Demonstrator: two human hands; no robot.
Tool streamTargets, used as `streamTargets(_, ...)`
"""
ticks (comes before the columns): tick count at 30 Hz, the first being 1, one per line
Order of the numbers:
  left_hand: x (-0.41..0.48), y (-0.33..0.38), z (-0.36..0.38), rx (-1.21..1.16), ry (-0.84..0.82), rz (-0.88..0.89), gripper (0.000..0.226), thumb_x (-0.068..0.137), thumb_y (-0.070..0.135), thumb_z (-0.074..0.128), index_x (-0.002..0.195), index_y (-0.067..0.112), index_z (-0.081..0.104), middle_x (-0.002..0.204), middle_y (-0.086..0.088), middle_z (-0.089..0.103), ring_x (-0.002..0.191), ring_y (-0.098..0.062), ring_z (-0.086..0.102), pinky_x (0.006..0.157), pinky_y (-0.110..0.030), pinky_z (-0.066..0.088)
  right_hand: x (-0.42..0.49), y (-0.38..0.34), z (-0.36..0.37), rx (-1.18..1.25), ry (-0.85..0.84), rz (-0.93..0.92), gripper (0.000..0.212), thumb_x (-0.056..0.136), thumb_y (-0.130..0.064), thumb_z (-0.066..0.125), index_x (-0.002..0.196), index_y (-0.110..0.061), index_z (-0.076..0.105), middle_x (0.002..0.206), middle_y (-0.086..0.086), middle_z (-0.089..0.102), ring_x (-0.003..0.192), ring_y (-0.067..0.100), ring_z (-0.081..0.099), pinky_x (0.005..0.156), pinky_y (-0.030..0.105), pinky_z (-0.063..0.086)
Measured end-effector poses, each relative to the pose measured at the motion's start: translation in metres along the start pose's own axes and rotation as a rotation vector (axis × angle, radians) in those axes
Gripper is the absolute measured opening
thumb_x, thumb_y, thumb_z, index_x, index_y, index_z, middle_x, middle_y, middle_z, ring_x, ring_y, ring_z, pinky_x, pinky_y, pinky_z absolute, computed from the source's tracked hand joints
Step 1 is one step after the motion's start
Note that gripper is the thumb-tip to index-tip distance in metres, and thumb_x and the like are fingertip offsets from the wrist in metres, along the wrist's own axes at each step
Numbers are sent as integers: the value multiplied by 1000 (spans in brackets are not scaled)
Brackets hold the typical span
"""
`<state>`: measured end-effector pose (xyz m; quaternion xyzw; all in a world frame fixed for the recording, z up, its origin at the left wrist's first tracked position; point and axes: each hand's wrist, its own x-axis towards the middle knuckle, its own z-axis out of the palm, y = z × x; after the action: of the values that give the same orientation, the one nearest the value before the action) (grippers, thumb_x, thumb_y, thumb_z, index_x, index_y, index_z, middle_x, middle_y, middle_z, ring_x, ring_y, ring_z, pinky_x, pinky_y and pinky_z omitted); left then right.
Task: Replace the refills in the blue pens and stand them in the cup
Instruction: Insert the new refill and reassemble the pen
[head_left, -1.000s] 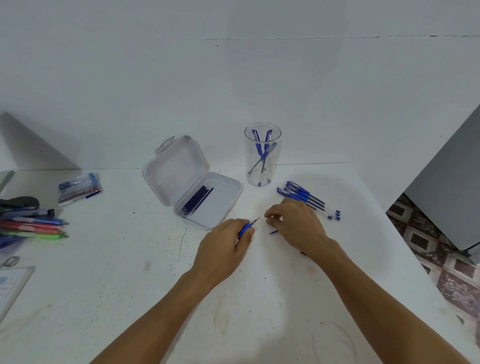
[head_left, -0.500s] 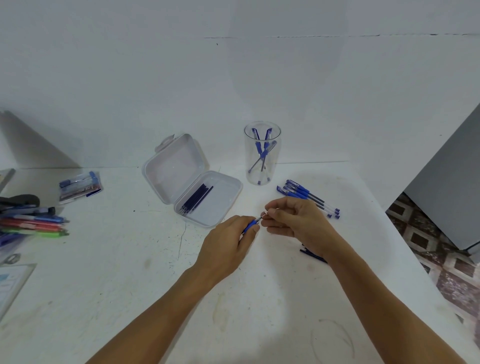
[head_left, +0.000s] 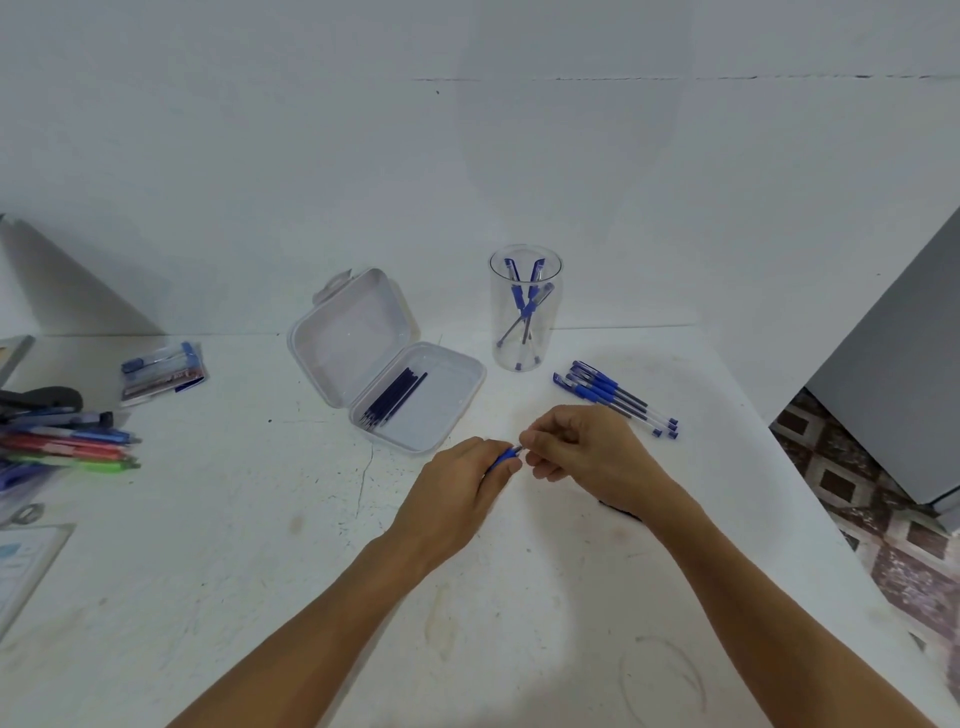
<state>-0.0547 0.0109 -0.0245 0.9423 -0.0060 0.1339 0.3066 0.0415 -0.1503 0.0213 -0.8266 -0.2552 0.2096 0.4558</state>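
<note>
My left hand grips a blue pen; only its blue grip end shows past the fingers. My right hand pinches the pen's tip end right against the left fingers. A clear cup stands behind the hands with a few blue pens inside. Several blue pens lie side by side to the right of the cup. An open clear case to the left holds dark refills. A dark piece peeks from under my right wrist.
The white table ends at the right over a tiled floor. Coloured pens and a packet of pens lie at the far left. A wall stands close behind the cup.
My right hand lifted off the table and came to the tip of the pen in my left hand. Both hands now meet just above the table.
</note>
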Motion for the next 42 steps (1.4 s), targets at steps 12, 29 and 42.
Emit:
streamTargets(12,2,4,-3,-53,-15,22,22,100,37,46,95,22,61,78,12,59,72,-6,55,67,-22,45,3,-6,-5,-187,-26,19,41,91,-54,54,78,-18,70,67,-3,71,56,7,66,64,21,55)
streamTargets(29,2,8,-7,-97,-5,11,25,100,37,46,101,20,65,83,9,65,77,-7,59,71,-28,50,-3,-11,-21,67,-149,-14,15,90,-28,69,98,-15,70,78,2,75,70,18,74,68,30,60)
streamTargets(42,0,11,-11,-122,-33,-6,27,101,35,47,102,17,67,85,8,66,79,-7,62,73,-30,50,-3,-9,-17,-5,-175,-34,15,93,-27,66,96,-14,73,80,4,76,73,16,74,71,30,62)
